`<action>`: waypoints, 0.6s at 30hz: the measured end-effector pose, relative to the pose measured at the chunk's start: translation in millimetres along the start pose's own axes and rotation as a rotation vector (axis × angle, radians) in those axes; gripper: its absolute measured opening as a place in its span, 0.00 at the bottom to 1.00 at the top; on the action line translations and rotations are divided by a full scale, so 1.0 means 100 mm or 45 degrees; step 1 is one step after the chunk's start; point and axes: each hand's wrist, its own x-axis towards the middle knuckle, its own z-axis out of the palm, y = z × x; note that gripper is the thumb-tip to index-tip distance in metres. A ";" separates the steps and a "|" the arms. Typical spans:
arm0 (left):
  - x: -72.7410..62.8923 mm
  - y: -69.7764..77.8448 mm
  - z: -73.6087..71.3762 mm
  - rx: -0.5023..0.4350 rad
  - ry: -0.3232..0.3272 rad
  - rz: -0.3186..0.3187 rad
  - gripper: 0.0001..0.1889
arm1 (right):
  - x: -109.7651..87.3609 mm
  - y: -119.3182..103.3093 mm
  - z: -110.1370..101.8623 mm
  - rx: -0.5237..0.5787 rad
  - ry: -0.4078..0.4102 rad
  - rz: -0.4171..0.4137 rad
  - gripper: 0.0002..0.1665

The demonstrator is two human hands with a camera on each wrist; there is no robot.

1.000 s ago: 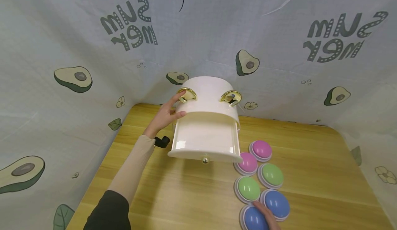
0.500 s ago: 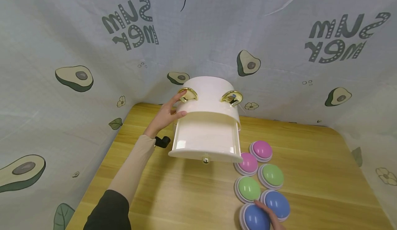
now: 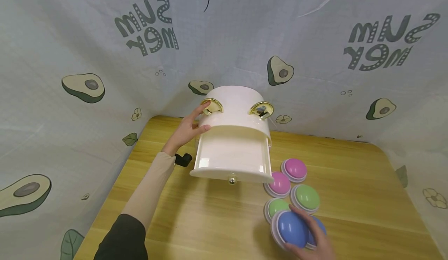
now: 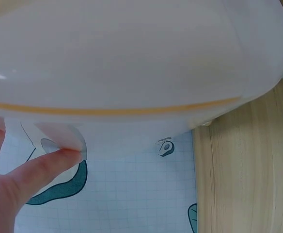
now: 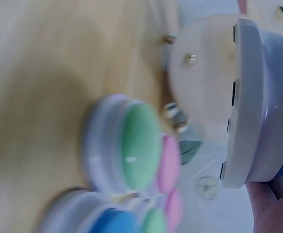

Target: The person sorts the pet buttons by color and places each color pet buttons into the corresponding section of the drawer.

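A glossy white box (image 3: 235,100) with gold, ear-like handles stands at the back of the table. Its white drawer (image 3: 232,151) is pulled out, bare inside, with a gold knob in front. My left hand (image 3: 185,131) rests on the box's left side, fingers stretched near the left gold handle (image 3: 212,106). In the left wrist view the thumb and finger touch the white wall. With fingers and thumb round its edge, my right hand (image 3: 315,236) holds a blue domed push button (image 3: 292,229). In the right wrist view the button's white base (image 5: 245,107) is tipped up off the table.
Beside the drawer's right corner lie two pink buttons (image 3: 294,169), then two green buttons (image 3: 307,197). A second blue button (image 3: 319,225) is partly covered by my right hand. An avocado-print cloth (image 3: 224,38) hangs behind the wooden table (image 3: 364,182).
My right hand has gripped the near blue button and lifted it up and forward, so it overlaps the green and blue ones. The left hand stays on the box.
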 end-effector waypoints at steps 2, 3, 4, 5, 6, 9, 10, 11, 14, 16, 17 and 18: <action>-0.02 0.11 -0.01 0.002 -0.011 -0.013 0.36 | 0.07 -0.04 -0.04 0.032 -0.010 -0.056 0.55; -0.04 0.17 -0.01 0.002 -0.015 -0.019 0.37 | 0.11 -0.07 -0.06 0.043 -0.016 -0.072 0.55; -0.04 0.17 -0.01 0.005 -0.013 -0.012 0.37 | 0.14 -0.09 -0.08 0.053 -0.022 -0.088 0.56; -0.04 0.16 -0.02 0.006 -0.012 -0.006 0.37 | 0.19 -0.13 -0.10 0.045 -0.027 -0.083 0.56; -0.04 0.15 -0.02 0.004 -0.011 -0.006 0.37 | 0.23 -0.17 -0.13 0.031 -0.032 -0.071 0.56; -0.05 0.14 -0.02 -0.001 -0.008 0.003 0.37 | 0.35 -0.27 -0.19 -0.001 -0.052 -0.087 0.56; -0.05 0.14 -0.02 -0.002 -0.009 0.003 0.37 | 0.39 -0.30 -0.22 0.003 -0.062 -0.112 0.55; -0.05 0.14 -0.03 -0.005 -0.010 0.003 0.37 | 0.43 -0.31 -0.24 0.014 -0.069 -0.144 0.55; -0.04 0.15 -0.03 0.004 -0.010 -0.003 0.37 | 0.57 -0.38 -0.29 0.049 -0.076 -0.220 0.55; -0.04 0.15 -0.03 0.009 -0.012 -0.011 0.37 | 0.68 -0.43 -0.31 0.126 -0.073 -0.315 0.55; -0.04 0.15 -0.03 0.013 -0.013 -0.015 0.37 | 0.74 -0.46 -0.31 0.163 -0.072 -0.357 0.55; -0.04 0.15 -0.03 0.015 -0.014 -0.021 0.37 | 0.80 -0.49 -0.32 0.191 -0.075 -0.400 0.55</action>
